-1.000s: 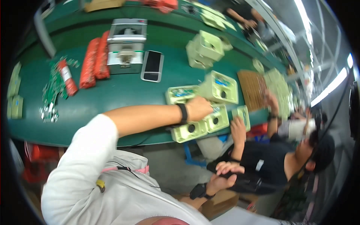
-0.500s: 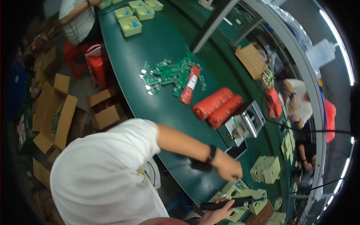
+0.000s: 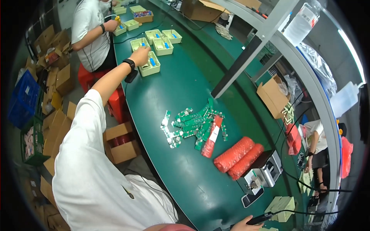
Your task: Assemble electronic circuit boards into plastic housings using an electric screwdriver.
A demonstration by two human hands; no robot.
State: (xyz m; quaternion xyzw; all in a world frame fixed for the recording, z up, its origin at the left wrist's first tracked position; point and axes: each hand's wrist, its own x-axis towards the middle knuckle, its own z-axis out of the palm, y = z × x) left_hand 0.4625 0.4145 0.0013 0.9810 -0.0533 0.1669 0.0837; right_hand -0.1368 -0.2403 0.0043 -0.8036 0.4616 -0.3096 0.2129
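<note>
The left hand (image 3: 140,56) is stretched far out along the green conveyor table (image 3: 181,88), its fingers curled down onto a pale green tray (image 3: 149,65) with a blue part in it, close to the table's near edge; whether the tray is gripped or only touched cannot be told. Beside it three like trays (image 3: 158,39) are set in a cluster, each already loaded with a blue piece — so that part of the work is judged done; further trays (image 3: 131,24) lie toward the far end, where another person (image 3: 90,30) is busy. The right hand (image 3: 246,225) is barely seen at the lower edge, closed around a dark cabled tool (image 3: 259,218). At mid-table a heap of green circuit boards (image 3: 192,125) is left unsorted, with a red packet (image 3: 211,136) across it; two orange mesh rolls (image 3: 238,156) and a small grey machine (image 3: 266,173) are left alone nearer the right hand — much is judged still to be done.
</note>
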